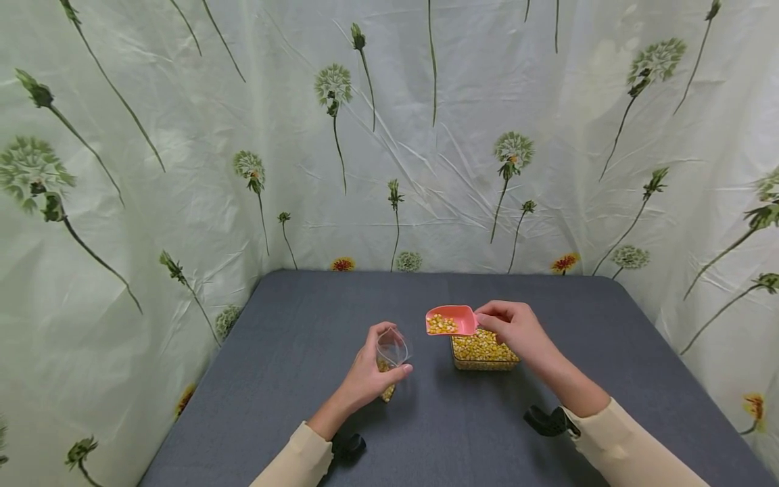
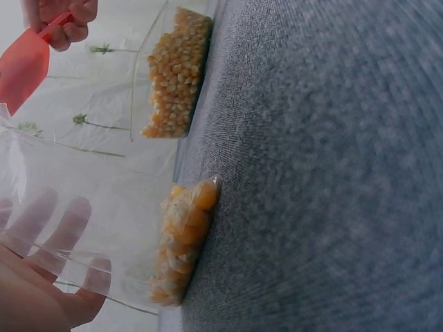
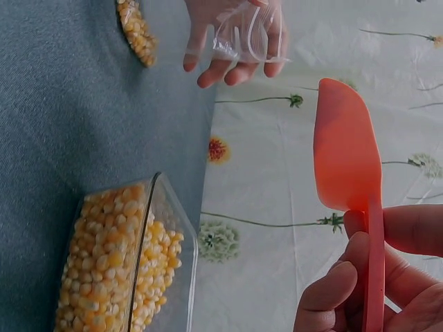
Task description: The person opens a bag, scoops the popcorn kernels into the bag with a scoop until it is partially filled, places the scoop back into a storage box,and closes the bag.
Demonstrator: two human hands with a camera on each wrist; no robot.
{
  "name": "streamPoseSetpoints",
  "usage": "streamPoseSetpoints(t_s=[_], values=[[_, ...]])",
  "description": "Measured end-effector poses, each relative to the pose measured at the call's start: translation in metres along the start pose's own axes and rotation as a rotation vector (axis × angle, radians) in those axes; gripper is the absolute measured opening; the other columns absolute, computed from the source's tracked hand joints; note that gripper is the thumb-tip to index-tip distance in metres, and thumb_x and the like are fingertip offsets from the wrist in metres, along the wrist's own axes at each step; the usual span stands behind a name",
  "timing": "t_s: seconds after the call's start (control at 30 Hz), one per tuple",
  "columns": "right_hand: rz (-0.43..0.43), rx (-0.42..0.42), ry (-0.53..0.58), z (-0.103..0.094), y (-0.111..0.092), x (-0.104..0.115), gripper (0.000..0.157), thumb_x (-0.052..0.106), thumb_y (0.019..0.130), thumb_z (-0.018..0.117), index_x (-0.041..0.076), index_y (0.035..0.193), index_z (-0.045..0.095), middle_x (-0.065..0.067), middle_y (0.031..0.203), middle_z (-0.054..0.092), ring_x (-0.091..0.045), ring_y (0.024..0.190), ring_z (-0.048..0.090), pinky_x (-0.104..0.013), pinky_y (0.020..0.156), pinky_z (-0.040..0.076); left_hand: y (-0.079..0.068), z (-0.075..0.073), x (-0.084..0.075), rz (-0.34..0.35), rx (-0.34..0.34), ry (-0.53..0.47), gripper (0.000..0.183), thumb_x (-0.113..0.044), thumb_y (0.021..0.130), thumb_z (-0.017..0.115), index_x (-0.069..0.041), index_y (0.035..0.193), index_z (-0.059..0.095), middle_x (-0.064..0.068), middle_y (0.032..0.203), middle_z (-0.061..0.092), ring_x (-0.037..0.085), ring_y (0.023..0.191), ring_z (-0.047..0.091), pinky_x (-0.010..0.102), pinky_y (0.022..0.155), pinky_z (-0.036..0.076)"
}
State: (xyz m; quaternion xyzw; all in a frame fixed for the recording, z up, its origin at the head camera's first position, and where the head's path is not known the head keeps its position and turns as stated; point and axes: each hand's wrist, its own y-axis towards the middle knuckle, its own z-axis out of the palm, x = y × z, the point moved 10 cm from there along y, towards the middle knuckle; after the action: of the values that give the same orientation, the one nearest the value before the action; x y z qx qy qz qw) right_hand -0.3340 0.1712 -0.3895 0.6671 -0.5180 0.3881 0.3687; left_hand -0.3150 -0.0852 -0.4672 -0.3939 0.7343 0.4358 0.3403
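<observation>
My left hand [image 1: 371, 373] holds a clear plastic bag [image 2: 104, 180] by its sides, its mouth spread towards the top. Corn kernels [image 2: 183, 242] fill the bag's bottom, which touches the table. In my right hand [image 1: 511, 330] is the handle of a pink-red scoop [image 1: 465, 320], pinched between thumb and fingers. Corn kernels [image 1: 442, 325] lie in the scoop, which is raised level between the bag and a clear container [image 3: 160, 200]. That container, full of corn kernels [image 1: 483, 346], stands on the table below the right hand.
A dark grey cloth covers the table [image 1: 292, 318]. Behind and beside it hangs a pale curtain [image 1: 438, 203] with printed dandelions. A black wrist device [image 1: 548, 421] shows under the right sleeve, another black device [image 1: 349, 448] by the left.
</observation>
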Motion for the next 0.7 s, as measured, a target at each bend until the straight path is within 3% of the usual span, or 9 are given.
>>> streamPoseSetpoints(t_s=[0.3,0.47,0.7], values=[[-0.011,0.025,0.013,0.013,0.004,0.006,0.02,0.024,0.099,0.067,0.006,0.104,0.075,-0.014,0.093,0.064,-0.025,0.062,0.048,-0.033,0.054,0.044,0.0,-0.001,0.001,-0.023,-0.007,-0.008,0.076,-0.033,0.087,0.081,-0.021,0.146,0.036,-0.006,0.125,0.056,0.016,0.124,0.051,0.055,0.102,0.039],[-0.025,0.04,0.014,0.02,0.005,0.009,0.019,0.023,0.099,0.066,0.006,0.104,0.075,-0.013,0.09,0.063,-0.033,0.061,0.047,-0.033,0.053,0.042,0.001,-0.001,0.001,-0.025,-0.008,-0.002,0.076,-0.032,0.087,0.081,-0.021,0.147,0.036,-0.005,0.124,0.057,0.018,0.124,0.052,0.056,0.101,0.039],[-0.033,0.066,0.028,0.031,0.007,0.01,0.019,0.022,0.099,0.067,0.006,0.104,0.075,-0.01,0.078,0.059,-0.019,0.055,0.043,-0.033,0.05,0.041,0.0,-0.001,0.001,-0.039,-0.013,0.019,0.075,-0.035,0.086,0.081,-0.025,0.145,0.037,-0.007,0.122,0.057,0.016,0.123,0.053,0.056,0.1,0.04]])
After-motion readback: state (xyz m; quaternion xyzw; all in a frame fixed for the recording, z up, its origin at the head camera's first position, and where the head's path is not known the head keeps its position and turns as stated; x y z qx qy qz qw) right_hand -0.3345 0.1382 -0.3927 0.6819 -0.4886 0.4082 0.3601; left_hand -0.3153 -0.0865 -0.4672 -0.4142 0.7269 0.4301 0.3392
